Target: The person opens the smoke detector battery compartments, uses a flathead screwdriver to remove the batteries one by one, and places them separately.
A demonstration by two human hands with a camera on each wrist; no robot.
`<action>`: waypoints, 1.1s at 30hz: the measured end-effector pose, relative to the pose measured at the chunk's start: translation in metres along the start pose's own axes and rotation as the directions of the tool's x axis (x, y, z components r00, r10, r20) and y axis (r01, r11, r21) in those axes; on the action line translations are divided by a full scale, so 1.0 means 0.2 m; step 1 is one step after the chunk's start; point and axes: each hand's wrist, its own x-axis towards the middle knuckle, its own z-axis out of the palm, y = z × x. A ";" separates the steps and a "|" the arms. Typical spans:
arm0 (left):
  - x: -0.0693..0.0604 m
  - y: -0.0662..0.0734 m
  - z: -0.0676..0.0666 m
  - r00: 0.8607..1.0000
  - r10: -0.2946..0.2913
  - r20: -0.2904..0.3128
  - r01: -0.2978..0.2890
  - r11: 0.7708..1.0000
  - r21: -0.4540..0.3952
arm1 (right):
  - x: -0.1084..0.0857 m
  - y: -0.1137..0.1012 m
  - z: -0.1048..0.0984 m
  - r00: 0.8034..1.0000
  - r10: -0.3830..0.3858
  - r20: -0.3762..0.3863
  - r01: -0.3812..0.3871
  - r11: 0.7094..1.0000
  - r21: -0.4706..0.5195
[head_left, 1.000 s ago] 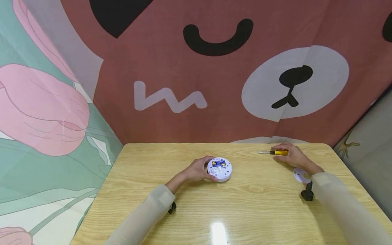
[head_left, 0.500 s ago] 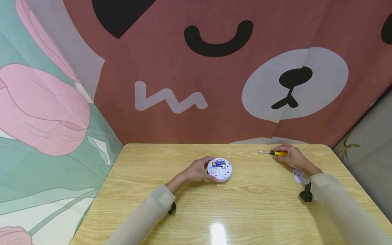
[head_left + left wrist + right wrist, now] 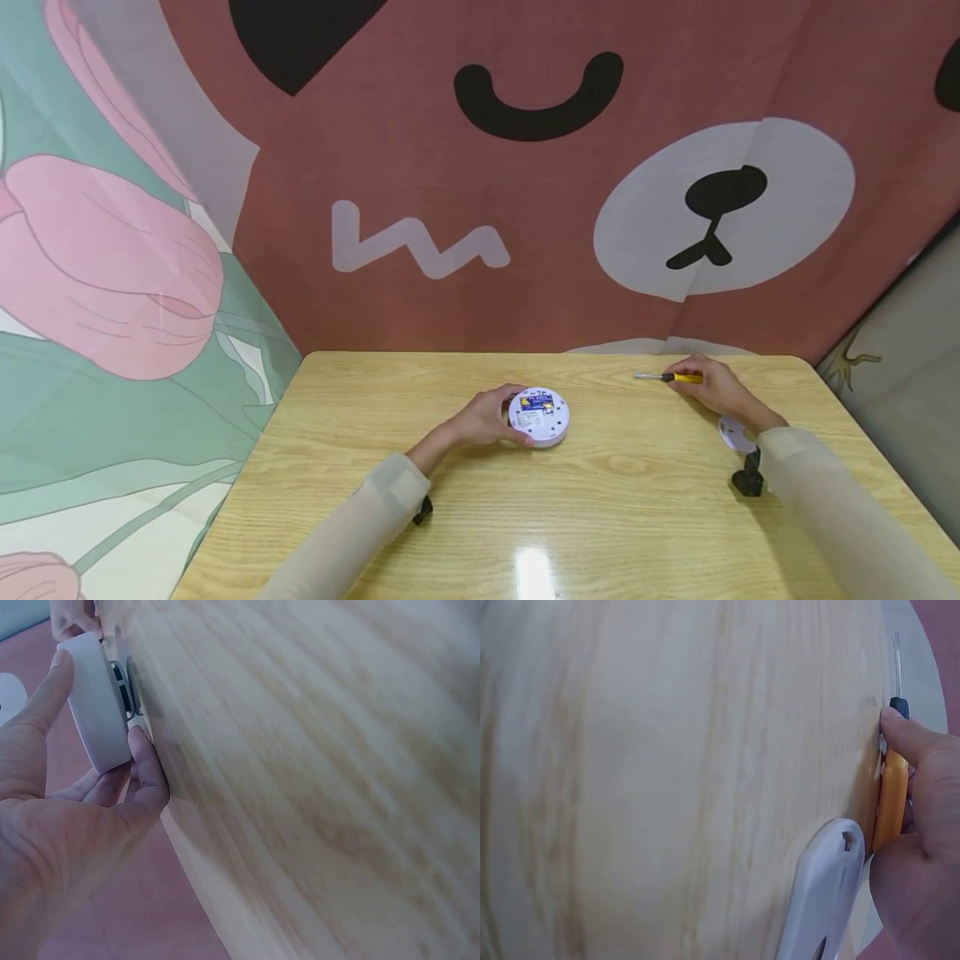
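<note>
My left hand (image 3: 483, 417) grips the rim of a white round smoke detector (image 3: 553, 423) near the middle of the table, its labelled flat back facing up. In the left wrist view the thumb lies on the detector (image 3: 96, 705) and other fingers reach round and under it. Its slotted side faces the wood; whether it touches is unclear. By the far edge on the right, my right hand (image 3: 718, 392) holds a screwdriver (image 3: 687, 377) by its yellow handle, the metal shaft pointing left. The right wrist view shows thumb and fingers round that handle (image 3: 891, 796).
A thin white round mounting plate (image 3: 732, 433) with holes lies on the wooden table (image 3: 615, 500), partly under my right wrist. A printed cloth (image 3: 420, 308) hangs behind the far edge, with another floral one (image 3: 112, 267) at the left.
My right wrist has shifted very slightly left, while the screwdriver stays almost in place. The left hand and the smoke detector look still.
</note>
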 end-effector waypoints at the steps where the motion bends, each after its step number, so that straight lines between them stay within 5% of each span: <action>1: 0.00 0.00 0.00 1.000 0.001 -0.001 -0.001 1.000 -0.002 | 0.00 0.00 0.00 1.000 -0.005 -0.001 0.005 1.000 -0.004; 12: 0.00 0.01 0.00 1.000 -0.010 -0.001 0.010 1.000 -0.013 | 0.00 -0.03 -0.02 1.000 -0.013 -0.005 0.013 1.000 0.024; 23: 0.00 0.01 0.01 1.000 -0.017 -0.007 0.017 1.000 -0.016 | 0.00 -0.09 -0.07 0.986 -0.137 -0.090 0.136 0.991 -0.010; 33: 0.00 0.00 0.01 1.000 -0.018 -0.007 0.018 1.000 -0.014 | 0.01 -0.15 -0.15 0.980 -0.186 -0.068 0.182 0.982 -0.058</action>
